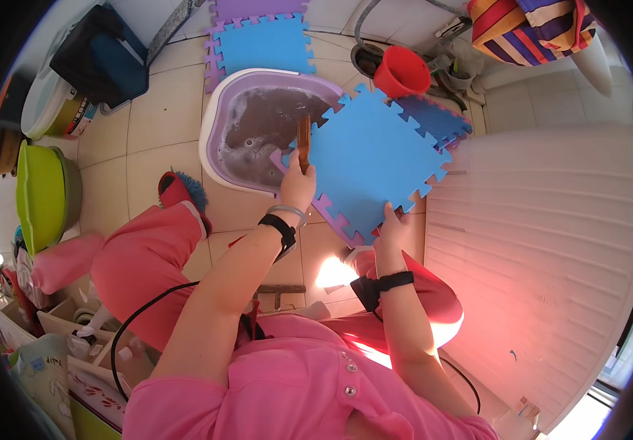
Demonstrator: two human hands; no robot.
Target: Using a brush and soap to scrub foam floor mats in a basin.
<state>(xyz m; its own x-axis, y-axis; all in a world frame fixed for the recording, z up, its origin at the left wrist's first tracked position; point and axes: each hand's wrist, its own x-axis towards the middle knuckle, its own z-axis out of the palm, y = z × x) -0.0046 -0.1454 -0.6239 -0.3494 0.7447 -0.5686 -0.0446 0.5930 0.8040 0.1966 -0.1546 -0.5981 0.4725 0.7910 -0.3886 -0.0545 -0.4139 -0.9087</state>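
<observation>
My left hand point(298, 184) grips a brown wooden-backed brush point(304, 140), held upright at the left edge of a blue interlocking foam mat point(374, 157). At the mat's lower right edge, my right hand point(393, 228) holds it with the thumb on top. Purple foam edging shows beneath the blue mat. The mat overlaps the right side of a white and lilac plastic basin point(212, 165) containing murky, sudsy water. The brush's bristles cannot be made out.
A red bucket point(403, 71) and another wet blue mat point(432, 118) are beyond the held mat. Blue and purple mats point(264, 44) lie behind the basin. Green basins point(44, 198) stand at left, a ribbed white panel point(536, 231) at right. My red slipper point(173, 190) is near the basin.
</observation>
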